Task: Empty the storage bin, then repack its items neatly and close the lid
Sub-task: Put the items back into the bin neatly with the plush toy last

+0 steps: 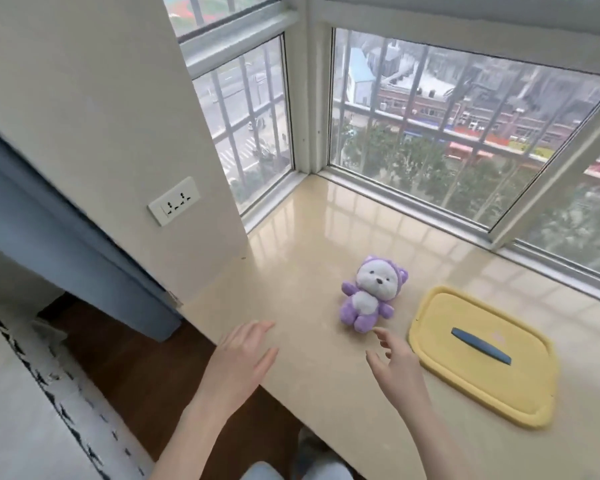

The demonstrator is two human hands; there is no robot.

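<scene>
A small purple and white plush bear [369, 295] lies on its back on the beige stone window ledge [309, 258]. To its right lies a flat yellow lid [465, 372] with a dark blue handle [481, 346] on top. The storage bin itself is out of view. My right hand [394, 362] hovers just below the plush, fingers spread and empty, fingertips a little short of the toy's feet. My left hand [245, 358] hangs open over the ledge's front edge, palm down, holding nothing.
Barred windows [430, 133] run along the back and left of the ledge. A wall with a double socket [174, 201] stands at the left. Below the ledge's edge are a dark wood floor [146, 362], a blue curtain [66, 244] and a white rug [32, 410].
</scene>
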